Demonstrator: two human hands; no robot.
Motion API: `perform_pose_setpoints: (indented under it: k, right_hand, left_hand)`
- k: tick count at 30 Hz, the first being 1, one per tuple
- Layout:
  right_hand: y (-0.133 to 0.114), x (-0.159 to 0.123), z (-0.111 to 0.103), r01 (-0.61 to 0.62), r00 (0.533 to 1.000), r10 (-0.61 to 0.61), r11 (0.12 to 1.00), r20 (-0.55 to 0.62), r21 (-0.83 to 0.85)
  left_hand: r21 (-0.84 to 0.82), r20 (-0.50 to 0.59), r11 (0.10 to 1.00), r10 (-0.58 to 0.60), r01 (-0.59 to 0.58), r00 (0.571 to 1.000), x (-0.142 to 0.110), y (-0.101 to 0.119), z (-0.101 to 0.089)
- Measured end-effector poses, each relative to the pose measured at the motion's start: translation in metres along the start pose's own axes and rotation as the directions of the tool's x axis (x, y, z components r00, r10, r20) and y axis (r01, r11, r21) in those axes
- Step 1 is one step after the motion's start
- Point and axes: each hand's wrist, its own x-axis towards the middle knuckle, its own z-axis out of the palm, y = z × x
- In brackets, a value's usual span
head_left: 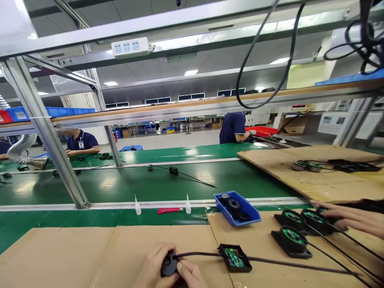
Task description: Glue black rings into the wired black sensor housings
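Observation:
My left hand (154,266) is closed around a round black plastic part (169,265) with a hole in its face, just above the cardboard. My right hand (190,274) pinches the same part at its lower right edge, partly cut off by the frame. From this part a black cable (199,253) runs right to an open black box with a green circuit board (235,258) lying on the cardboard. A thicker stretch of cable (288,263) leaves the box's other side. Further right sit several black round housings (292,240) with green boards inside and cables attached.
Another person's hand (354,218) reaches in from the right over the housings. A blue bin (237,208) holds black parts. Behind the cardboard (75,248) lie a red utility knife (169,210) and two dropper bottles (137,207). A green conveyor (120,188) and metal post (48,132) stand beyond.

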Motion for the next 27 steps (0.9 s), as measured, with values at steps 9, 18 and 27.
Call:
perform_pose_setpoints:
  k: [9,18,27]
  right_hand:
    - [-0.033,-0.033,-0.015,0.252,0.967,-0.122,0.559,0.222,-0.79]
    - [-0.066,-0.058,-0.041,0.497,0.865,-0.228,0.28,0.446,-0.821]
    - [-0.022,-0.071,-0.123,0.378,0.871,-0.411,0.213,0.269,-0.901]
  left_hand:
    - [0.422,-0.043,0.859,0.34,-0.291,0.939,-0.03,0.001,-0.025]
    - [0.648,-0.146,0.708,0.479,-0.283,0.866,-0.04,0.006,-0.009]
    - [0.807,-0.18,0.569,0.49,-0.157,0.853,-0.044,0.012,0.015]
